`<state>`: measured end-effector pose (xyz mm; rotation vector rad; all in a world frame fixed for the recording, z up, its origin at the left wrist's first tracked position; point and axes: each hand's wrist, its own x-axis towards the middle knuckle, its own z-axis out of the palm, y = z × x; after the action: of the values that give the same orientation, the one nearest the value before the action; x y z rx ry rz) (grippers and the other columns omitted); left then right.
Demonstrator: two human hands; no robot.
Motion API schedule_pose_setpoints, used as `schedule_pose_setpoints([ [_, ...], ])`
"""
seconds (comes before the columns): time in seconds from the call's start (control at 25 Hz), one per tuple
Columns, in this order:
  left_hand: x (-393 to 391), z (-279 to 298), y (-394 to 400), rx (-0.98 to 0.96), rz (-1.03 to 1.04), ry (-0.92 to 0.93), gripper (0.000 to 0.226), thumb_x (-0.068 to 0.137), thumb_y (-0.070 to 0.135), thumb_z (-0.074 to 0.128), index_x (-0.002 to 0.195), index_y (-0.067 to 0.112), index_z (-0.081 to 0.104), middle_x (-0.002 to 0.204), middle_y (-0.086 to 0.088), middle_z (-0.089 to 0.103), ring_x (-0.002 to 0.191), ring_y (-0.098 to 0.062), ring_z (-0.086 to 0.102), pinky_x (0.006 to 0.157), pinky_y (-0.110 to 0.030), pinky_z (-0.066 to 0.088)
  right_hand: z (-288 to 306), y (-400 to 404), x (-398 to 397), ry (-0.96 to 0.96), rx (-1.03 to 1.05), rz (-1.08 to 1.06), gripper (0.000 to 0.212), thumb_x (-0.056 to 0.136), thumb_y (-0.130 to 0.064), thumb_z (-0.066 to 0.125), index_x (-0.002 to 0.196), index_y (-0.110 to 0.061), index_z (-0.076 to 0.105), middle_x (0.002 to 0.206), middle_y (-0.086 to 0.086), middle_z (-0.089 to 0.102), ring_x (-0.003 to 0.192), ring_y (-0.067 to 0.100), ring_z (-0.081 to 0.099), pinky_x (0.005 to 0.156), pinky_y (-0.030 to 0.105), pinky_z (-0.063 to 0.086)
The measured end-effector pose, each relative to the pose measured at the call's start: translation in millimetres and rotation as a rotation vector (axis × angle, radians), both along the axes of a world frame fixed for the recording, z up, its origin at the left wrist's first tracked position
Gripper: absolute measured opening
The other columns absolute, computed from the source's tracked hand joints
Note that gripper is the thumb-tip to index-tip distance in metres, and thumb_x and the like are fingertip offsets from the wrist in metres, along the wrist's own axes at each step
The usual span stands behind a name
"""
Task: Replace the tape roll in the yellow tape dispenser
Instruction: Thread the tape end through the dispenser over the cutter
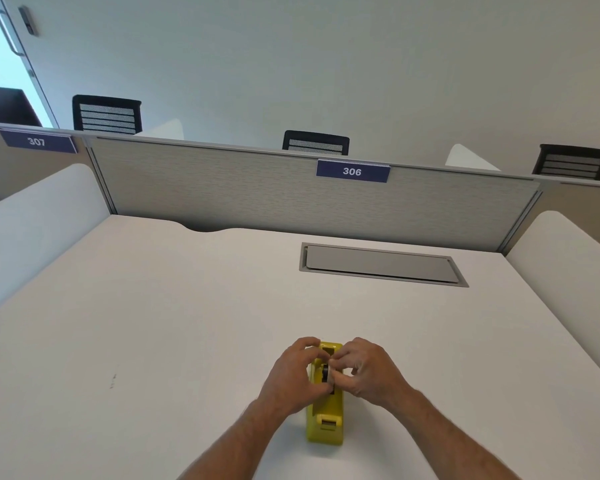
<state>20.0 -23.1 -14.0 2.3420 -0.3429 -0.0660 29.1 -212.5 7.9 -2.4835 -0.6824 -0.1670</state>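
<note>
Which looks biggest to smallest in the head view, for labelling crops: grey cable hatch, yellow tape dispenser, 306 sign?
1. grey cable hatch
2. yellow tape dispenser, partly hidden by hands
3. 306 sign, though farthest from the camera

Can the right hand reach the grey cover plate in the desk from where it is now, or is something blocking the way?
Probably yes. The right hand is at the yellow tape dispenser, and only bare desk lies between it and the grey cover plate. It would first have to let go of the dispenser's small parts.

Yellow dispenser (pixel 326 415): smooth plastic. Desk (pixel 153 323) under it: matt white. Partition (pixel 222 188) behind: woven cloth, metal-edged.
</note>
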Motion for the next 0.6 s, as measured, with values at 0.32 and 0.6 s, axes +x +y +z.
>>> schedule_pose_setpoints([
  [0.32, -0.6, 1.0, 0.4, -0.019, 0.001, -0.003, 0.047, 0.072, 0.05, 0.078, 0.115, 0.037, 0.065, 0.142, 0.014, 0.048, 0.115, -0.007, 0.053, 0.094, -0.03, 0.054, 0.1, 0.8, 1.3, -0.027, -0.005, -0.014, 0.01, 0.081, -0.03, 0.072, 0.087, -0.027, 0.08, 0.084, -0.013, 0.075, 0.077, 0.004, 0.058, 0.063, 0.024, 0.05],
  [0.6, -0.4, 2.2, -0.1, -0.005, 0.003, 0.008, 0.049, 0.07, 0.05, 0.08, 0.115, 0.037, 0.065, 0.142, 0.015, 0.047, 0.117, -0.007, 0.053, 0.096, -0.031, 0.054, 0.1, -0.3, -5.0, -0.065, -0.063, 0.01, 0.016, 0.078, -0.037, 0.069, 0.088, -0.027, 0.077, 0.086, -0.015, 0.072, 0.078, 0.004, 0.055, 0.057, 0.022, 0.051],
])
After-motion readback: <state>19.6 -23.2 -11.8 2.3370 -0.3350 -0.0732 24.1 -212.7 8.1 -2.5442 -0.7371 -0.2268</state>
